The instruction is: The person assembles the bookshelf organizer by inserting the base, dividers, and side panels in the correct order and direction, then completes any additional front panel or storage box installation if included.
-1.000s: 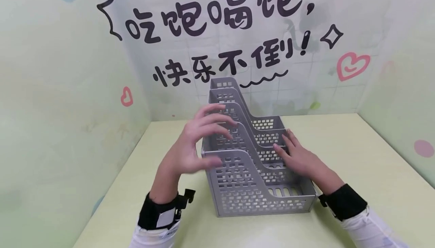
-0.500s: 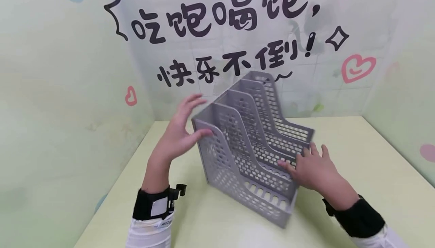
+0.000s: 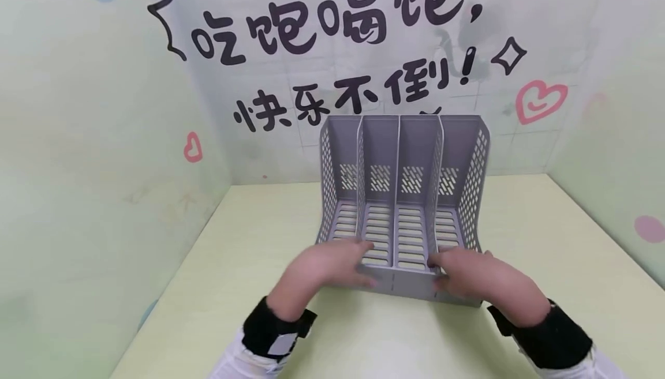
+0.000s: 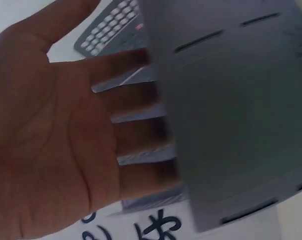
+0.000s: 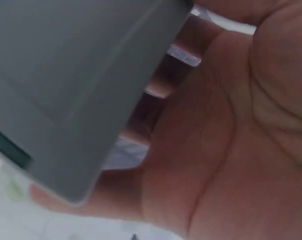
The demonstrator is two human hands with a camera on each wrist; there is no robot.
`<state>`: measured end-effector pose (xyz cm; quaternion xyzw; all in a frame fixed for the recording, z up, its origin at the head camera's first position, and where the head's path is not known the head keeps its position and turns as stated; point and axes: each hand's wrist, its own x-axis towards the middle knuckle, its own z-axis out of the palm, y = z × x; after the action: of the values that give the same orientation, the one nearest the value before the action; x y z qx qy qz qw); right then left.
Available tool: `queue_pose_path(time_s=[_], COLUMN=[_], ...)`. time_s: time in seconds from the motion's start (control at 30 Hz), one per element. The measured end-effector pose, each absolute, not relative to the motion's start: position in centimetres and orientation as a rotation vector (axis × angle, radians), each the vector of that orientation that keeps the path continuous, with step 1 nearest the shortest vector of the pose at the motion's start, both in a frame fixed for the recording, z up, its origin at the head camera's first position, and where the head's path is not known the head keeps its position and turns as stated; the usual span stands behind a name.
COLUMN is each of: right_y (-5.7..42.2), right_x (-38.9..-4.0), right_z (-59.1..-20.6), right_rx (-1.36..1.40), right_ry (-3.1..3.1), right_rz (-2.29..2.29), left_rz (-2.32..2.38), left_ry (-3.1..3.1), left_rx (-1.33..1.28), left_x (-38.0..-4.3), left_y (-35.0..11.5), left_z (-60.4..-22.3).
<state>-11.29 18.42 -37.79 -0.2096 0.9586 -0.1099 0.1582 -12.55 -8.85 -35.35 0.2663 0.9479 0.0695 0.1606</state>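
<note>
A grey plastic file holder (image 3: 381, 145) stands on the table with its low front toward me; upright dividers split it into several slots. My left hand (image 3: 324, 265) is at the front left. In the left wrist view its straight fingers (image 4: 133, 100) reach behind the low front panel (image 4: 240, 115), while the thumb stays apart from it. My right hand (image 3: 480, 275) holds the front edge near the right corner. In the right wrist view most of its fingers bend over behind the panel (image 5: 86, 75), and one finger (image 5: 91, 200) extends past its corner. The fingertips behind the panel are hidden.
The pale table (image 3: 249, 229) spreads around the holder. A back wall (image 3: 270, 160) with large black lettering rises behind it, and side walls (image 3: 104, 137) stand to the left and right. Black straps (image 3: 275, 330) circle both wrists.
The holder has turned from side-on to front-facing. My left hand has left its tall back side and come down to the low front; the right hand stays at the front edge.
</note>
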Motion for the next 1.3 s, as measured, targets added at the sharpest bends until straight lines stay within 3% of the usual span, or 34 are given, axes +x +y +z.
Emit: queue_pose_path(time_s=[0.27,0.63,1.3], right_y=[19.4,19.0,19.1], right_x=[-14.1,-17.8,-19.0], right_z=[-40.2,-41.2,-41.3], right_rx=[-0.735,-0.639,-0.606], right_ry=[2.919,2.964,2.973], right_rz=[-0.180,-0.193,-0.185], left_rz=[0.052,0.073,0.064], left_ry=[2.823,2.901,2.928], left_rx=[0.961,0.981,0.982], left_x=[-15.4,-20.7,-21.8], left_y=[-7.6,-8.0,-7.9], left_z=[-40.7,-42.1,-42.2])
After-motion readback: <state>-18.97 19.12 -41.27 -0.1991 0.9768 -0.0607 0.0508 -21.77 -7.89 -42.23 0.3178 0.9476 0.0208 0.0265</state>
